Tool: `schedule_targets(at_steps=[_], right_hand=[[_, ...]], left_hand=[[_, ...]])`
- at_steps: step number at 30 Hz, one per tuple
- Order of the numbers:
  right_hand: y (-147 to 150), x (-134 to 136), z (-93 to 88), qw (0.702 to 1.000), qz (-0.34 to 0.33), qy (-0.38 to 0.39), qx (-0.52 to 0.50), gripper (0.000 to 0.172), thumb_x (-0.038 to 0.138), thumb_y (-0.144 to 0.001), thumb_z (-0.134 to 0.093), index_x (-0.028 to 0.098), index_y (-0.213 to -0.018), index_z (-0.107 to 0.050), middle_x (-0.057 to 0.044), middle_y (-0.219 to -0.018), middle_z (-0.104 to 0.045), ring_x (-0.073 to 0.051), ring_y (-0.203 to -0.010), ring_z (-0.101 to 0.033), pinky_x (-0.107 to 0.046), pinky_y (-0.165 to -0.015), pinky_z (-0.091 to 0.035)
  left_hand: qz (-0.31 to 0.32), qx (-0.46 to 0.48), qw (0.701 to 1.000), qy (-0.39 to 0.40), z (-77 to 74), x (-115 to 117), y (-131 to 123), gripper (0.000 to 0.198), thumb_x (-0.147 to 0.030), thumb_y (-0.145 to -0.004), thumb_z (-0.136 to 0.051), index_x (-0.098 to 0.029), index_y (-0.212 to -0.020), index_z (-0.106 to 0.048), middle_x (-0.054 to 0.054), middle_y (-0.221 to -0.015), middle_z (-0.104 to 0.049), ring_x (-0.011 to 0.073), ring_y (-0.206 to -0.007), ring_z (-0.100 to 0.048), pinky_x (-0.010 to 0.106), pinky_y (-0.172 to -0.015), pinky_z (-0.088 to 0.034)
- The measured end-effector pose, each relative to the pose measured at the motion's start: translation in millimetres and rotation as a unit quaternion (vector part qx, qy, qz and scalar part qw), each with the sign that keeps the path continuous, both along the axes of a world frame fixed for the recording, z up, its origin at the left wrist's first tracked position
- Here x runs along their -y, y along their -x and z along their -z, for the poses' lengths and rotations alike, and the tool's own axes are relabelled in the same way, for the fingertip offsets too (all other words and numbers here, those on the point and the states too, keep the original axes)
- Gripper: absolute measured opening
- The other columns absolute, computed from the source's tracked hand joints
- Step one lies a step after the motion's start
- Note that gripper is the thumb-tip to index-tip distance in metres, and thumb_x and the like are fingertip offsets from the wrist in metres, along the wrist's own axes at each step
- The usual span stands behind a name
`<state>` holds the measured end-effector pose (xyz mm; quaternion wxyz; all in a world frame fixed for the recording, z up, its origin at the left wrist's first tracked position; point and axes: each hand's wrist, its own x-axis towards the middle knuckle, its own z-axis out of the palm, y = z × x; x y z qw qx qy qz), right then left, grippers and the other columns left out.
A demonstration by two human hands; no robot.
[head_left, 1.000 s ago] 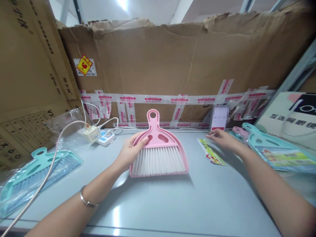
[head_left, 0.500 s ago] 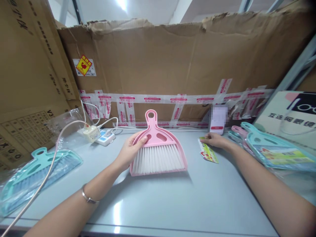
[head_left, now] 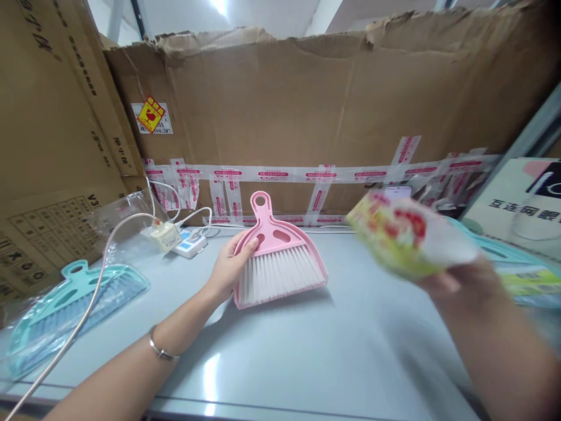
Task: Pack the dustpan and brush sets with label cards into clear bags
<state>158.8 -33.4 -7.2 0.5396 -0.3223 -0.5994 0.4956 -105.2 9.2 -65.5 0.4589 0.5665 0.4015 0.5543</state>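
Two hands in view, both yours, both holding. Your left hand (head_left: 232, 263) has one pink pan (head_left: 318, 260), thumb in front at the pan's left side, other fingers behind. One brush (head_left: 276, 275) sits nested in it, white bristles facing you. The pair leans, handle end up and a bit to the left; can't tell if the low edge touches the surface (head_left: 324, 362).

Your right hand (head_left: 464, 286) is blurred but grips one card (head_left: 394, 234), lifted off the surface and well apart from the pan. Finger placement there: can't tell.

One phone (head_left: 398, 191) stands beyond your right hand, mostly covered by the card. One teal set (head_left: 530, 263) shows to the right of that hand, partly hidden by your arm; can't tell how many pieces. One white box (head_left: 512, 204) behind it.

Left of your left hand: one bagged teal set (head_left: 74, 298), pan plus brush, with one thick cable (head_left: 99, 275) running across it. Just beyond your left hand: one adapter (head_left: 165, 235) next to one power strip (head_left: 191, 244). Two cartons: one big brown carton (head_left: 272, 111) behind both hands, one tan carton (head_left: 48, 146) to the far left. One bracelet (head_left: 160, 345) on your left wrist.
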Motion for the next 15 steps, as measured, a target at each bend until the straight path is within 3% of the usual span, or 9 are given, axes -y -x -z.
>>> schedule_targets(at_steps=[3, 5, 6, 8, 12, 15], right_hand=[[37.9, 3.5, 17.0, 0.968, -0.227, 0.085, 0.062, 0.041, 0.053, -0.068, -0.065, 0.023, -0.078, -0.039, 0.007, -0.052, -0.06, -0.008, -0.028, -0.049, -0.016, -0.031, -0.027], [58.1, 0.7, 28.7, 0.944, -0.292, 0.122, 0.098, 0.034, 0.047, -0.074, -0.062, 0.022, -0.079, -0.039, 0.008, -0.05, -0.058, -0.009, -0.034, -0.055, -0.016, -0.034, -0.035], [65.4, -1.7, 33.9, 0.942, -0.292, 0.128, 0.104, 0.034, 0.046, -0.075, -0.062, 0.022, -0.079, -0.038, 0.009, -0.048, -0.056, -0.009, -0.035, -0.055, -0.016, -0.036, -0.038], [74.1, -7.8, 42.8, 0.962, -0.225, 0.121, 0.092, 0.035, 0.047, -0.075, -0.061, 0.022, -0.08, -0.037, 0.009, -0.049, -0.057, -0.009, -0.038, -0.057, -0.018, -0.038, -0.042], [75.5, -21.6, 55.8, 0.996, 0.006, 0.075, 0.049, 0.038, 0.048, -0.072, -0.063, 0.022, -0.082, -0.037, 0.006, -0.057, -0.062, -0.01, -0.042, -0.06, -0.02, -0.04, -0.047], [73.1, -28.6, 62.0, 0.994, 0.072, 0.061, 0.056, 0.035, 0.046, -0.074, -0.061, 0.022, -0.084, -0.038, 0.007, -0.053, -0.061, -0.01, -0.043, -0.06, -0.02, -0.042, -0.049]], left_hand=[[-0.026, 0.013, 1.0, 0.008, 3.9, -2.5, -0.6, 0.042, -0.042, -0.076, -0.063, -0.018, -0.11, -0.061, 0.008, -0.111, -0.066, 0.0241, -0.105, -0.059, 0.031, -0.088, -0.044], [-0.028, 0.024, 0.999, 0.015, 5.8, -3.6, -1.4, 0.042, -0.042, -0.077, -0.062, -0.017, -0.111, -0.06, 0.008, -0.111, -0.065, 0.0237, -0.102, -0.06, 0.032, -0.087, -0.045], [-0.026, 0.028, 0.999, 0.019, 6.4, -3.7, -2.0, 0.042, -0.042, -0.077, -0.062, -0.017, -0.111, -0.059, 0.008, -0.111, -0.065, 0.0234, -0.101, -0.06, 0.032, -0.086, -0.046], [-0.023, 0.035, 0.999, 0.025, 6.7, -3.1, -3.3, 0.042, -0.042, -0.076, -0.063, -0.017, -0.111, -0.059, 0.008, -0.11, -0.066, 0.0228, -0.1, -0.061, 0.031, -0.085, -0.046], [-0.005, 0.055, 0.997, 0.049, 5.8, 0.4, -6.2, 0.046, -0.042, -0.074, -0.065, -0.019, -0.113, -0.058, 0.007, -0.106, -0.067, 0.0232, -0.094, -0.063, 0.031, -0.079, -0.049], [0.01, 0.069, 0.996, 0.055, 5.1, 2.5, -7.9, 0.046, -0.042, -0.074, -0.065, -0.02, -0.113, -0.056, 0.007, -0.105, -0.067, 0.023, -0.093, -0.064, 0.032, -0.08, -0.049]])
